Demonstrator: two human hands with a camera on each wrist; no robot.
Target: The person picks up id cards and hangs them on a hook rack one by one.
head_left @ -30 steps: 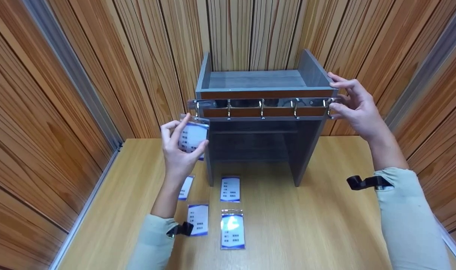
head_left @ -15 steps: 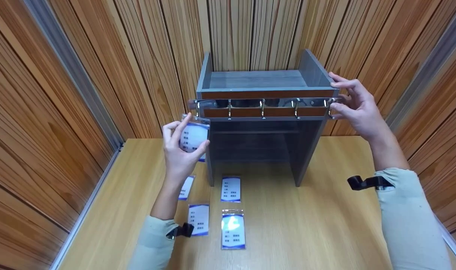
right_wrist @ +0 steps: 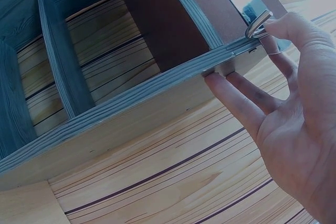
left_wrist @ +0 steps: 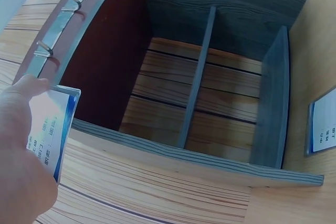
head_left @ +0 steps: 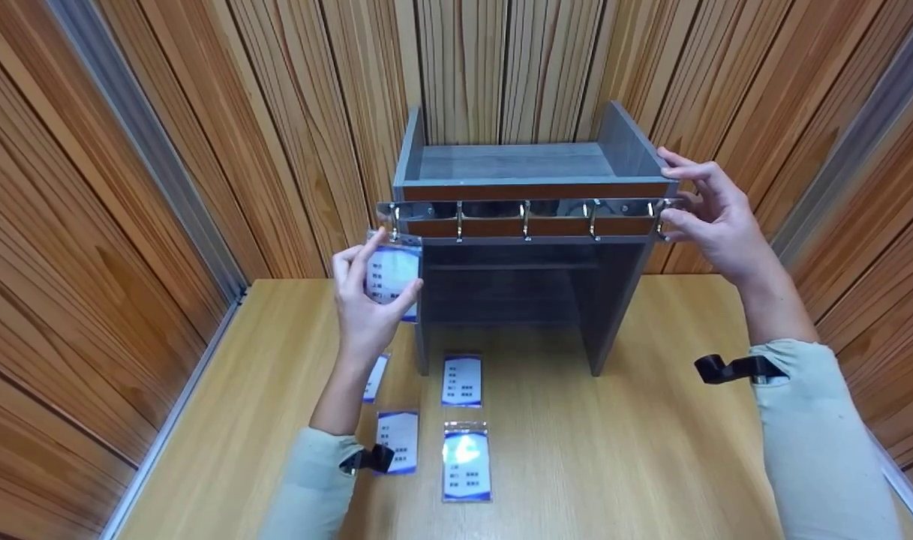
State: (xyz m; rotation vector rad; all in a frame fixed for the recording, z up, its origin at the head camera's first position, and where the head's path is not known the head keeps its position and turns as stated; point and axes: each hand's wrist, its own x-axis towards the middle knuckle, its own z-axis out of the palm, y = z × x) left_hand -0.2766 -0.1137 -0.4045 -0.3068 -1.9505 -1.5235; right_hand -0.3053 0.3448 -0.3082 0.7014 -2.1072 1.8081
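Note:
My left hand (head_left: pixel 367 311) holds a clear-sleeved badge card (head_left: pixel 396 271) by its side edges, with white paper and blue trim. The badge's top lies right at the leftmost hook of a metal hook rail (head_left: pixel 494 210), overlapping its tip in the head view. That rail runs across the front of a grey wooden shelf (head_left: pixel 512 161). At the rail's other end, my right hand (head_left: pixel 715 217) pinches the end by the last hook (right_wrist: pixel 257 24) between thumb and finger. Other fingertips (right_wrist: pixel 212 80) of this hand press on the shelf's side panel. The left palm hides part of the badge.
Several more badge cards lie on the wooden table (head_left: pixel 576 450): one badge (head_left: pixel 462 380) before the shelf, another badge (head_left: pixel 467 465) nearer the front, a third badge (head_left: pixel 397 441) beside the left wrist. Wood-plank walls (head_left: pixel 163 150) stand behind and at the sides.
My left hand has shifted slightly right with the badge, bringing its top closer beneath the leftmost hook. The right hand stays in place on the rail's end.

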